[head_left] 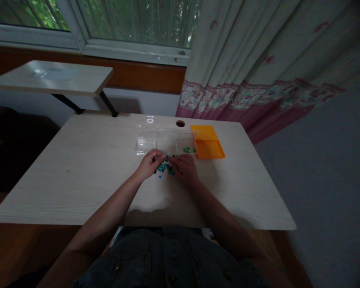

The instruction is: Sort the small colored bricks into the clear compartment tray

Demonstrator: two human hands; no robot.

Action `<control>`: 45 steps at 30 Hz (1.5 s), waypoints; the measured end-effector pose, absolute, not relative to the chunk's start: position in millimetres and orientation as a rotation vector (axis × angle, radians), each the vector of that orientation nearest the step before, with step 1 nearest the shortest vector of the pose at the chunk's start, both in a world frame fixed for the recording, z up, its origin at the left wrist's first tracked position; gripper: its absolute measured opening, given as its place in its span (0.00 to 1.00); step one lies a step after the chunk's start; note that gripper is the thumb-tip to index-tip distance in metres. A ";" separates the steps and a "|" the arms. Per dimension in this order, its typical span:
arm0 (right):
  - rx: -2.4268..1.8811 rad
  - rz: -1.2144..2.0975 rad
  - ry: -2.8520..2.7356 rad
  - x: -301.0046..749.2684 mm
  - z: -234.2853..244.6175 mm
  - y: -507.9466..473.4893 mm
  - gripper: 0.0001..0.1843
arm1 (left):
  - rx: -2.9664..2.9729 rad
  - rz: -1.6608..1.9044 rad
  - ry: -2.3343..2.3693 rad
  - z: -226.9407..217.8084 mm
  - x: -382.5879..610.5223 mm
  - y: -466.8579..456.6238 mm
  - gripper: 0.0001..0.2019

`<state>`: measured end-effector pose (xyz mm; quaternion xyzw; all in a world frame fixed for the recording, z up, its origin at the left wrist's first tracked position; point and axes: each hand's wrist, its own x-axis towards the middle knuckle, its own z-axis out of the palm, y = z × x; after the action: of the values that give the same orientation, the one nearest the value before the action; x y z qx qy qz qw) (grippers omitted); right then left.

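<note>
A loose pile of tiny blue, green and dark pieces (pixel 166 168) lies on the table between my two hands. At its left edge is my left hand (pixel 150 165), thumb and fingers curled together at the tips; anything in them is too small to make out. My right hand (pixel 186 166) rests over the pile's right side, fingers bent together and partly covering the pieces. What its fingertips hold is hidden. Just beyond my hands sits a clear plastic compartment box (pixel 166 141). Several green pieces (pixel 187 150) are in its right compartment.
An open orange plastic box (pixel 210 149) stands right of the clear box. Behind them is a round cable hole (pixel 180 124) in the pale wooden table (pixel 87 172). A raised shelf (pixel 69 76) on black legs is at the back left. A curtain (pixel 228 96) hangs behind the table.
</note>
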<state>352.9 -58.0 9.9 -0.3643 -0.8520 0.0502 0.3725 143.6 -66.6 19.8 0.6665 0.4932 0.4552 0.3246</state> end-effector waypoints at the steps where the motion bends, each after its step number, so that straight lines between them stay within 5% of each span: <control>1: -0.935 0.123 -2.185 348.4 9.1 -60.8 0.15 | 1.702 1.177 1.279 19.7 144.0 -66.6 0.17; 22: -0.922 0.063 -2.102 340.8 7.0 -63.5 0.10 | 1.777 1.125 1.148 23.6 147.8 -67.8 0.22; 45: -0.947 0.033 -2.169 343.8 11.0 -65.0 0.11 | 2.049 1.186 1.227 20.5 143.7 -69.2 0.13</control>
<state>343.8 -65.0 11.0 -0.3706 -0.8484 0.0127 0.3777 143.7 -69.2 20.5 0.7469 0.4471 0.4322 0.2353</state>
